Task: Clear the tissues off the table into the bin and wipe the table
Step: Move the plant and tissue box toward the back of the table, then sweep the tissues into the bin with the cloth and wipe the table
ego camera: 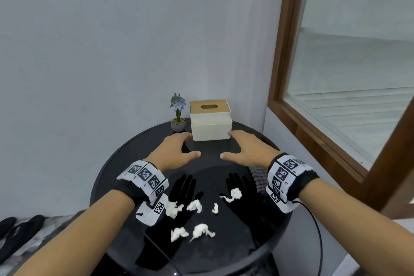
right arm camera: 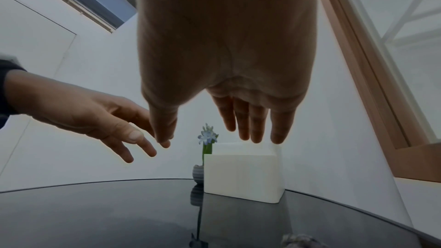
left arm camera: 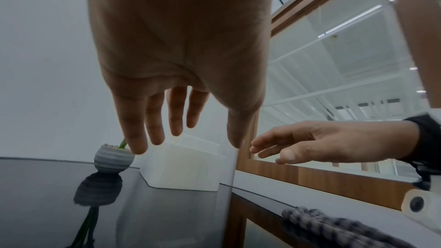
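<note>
My left hand and right hand hover empty, fingers spread, before the cream tissue box with wooden lid; crumpled white tissues dot the round glossy black table. My right wrist half hides a woven grey cloth.

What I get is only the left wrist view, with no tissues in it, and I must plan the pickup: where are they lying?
Observer: Six crumpled tissues lie on the near half of the table, closer to the person than the left hand and the right hand.
Operator: Is a fresh one sticking out of the box?
Observer: No. The slot in the wooden lid of the tissue box shows none.
Operator: Any bin in sight?
Observer: None in any view. Left of the table, only dark sandals lie on the floor.
</note>
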Demonstrator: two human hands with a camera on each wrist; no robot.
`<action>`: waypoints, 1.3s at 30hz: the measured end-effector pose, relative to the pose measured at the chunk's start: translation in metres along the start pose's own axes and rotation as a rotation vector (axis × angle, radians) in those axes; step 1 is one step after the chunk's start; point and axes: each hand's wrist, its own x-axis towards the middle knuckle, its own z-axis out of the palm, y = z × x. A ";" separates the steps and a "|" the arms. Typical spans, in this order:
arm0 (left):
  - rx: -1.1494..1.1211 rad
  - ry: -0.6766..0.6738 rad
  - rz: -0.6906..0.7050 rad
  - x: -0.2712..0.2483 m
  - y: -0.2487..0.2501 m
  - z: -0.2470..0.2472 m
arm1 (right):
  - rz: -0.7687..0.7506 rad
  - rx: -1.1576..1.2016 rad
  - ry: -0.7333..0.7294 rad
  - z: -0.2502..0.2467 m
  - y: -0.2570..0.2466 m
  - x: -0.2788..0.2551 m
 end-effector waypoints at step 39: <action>-0.024 0.409 -0.119 -0.221 -0.041 0.080 | 0.112 -0.114 0.101 0.066 0.048 -0.082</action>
